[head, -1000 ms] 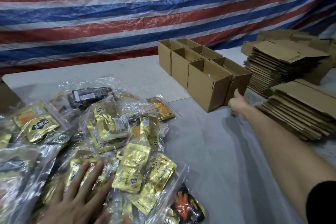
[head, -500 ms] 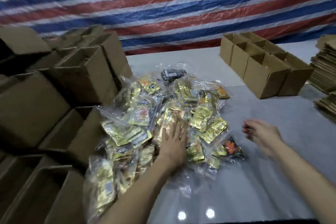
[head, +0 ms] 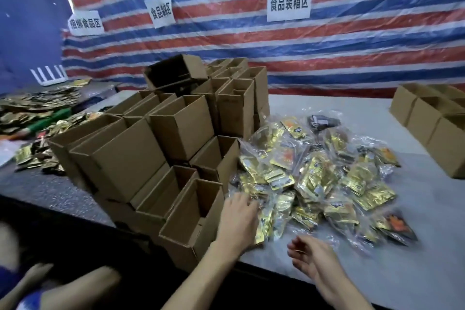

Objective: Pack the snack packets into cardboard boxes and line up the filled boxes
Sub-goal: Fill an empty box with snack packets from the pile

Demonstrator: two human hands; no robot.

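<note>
Where the snack packets (head: 314,171) lie heaped in clear bags on the grey table (head: 415,246), right of the middle, my left hand (head: 237,219) rests on the near left edge of the heap, fingers stretched forward flat over the gold foil and not curled round any packet. My right hand (head: 309,257) hangs just above the table at the near edge of the heap, a little apart from the packets, palm turned left, fingers loosely curled with nothing in them. Just left of my left wrist stands the nearest open box (head: 191,224), its mouth upward. Behind it the stack of open cardboard boxes (head: 176,133) climbs in tiers toward the far left, the topmost one tipped on its side. Well apart, at the far right, a row of boxes (head: 427,118) runs off the edge of view. Loose gold packets (head: 42,106) spread over a darker surface at the far left. Another person's forearm (head: 83,287) shows, blurred, at the near left. A striped tarp (head: 276,53) with white paper signs (head: 289,4) hangs behind everything.
</note>
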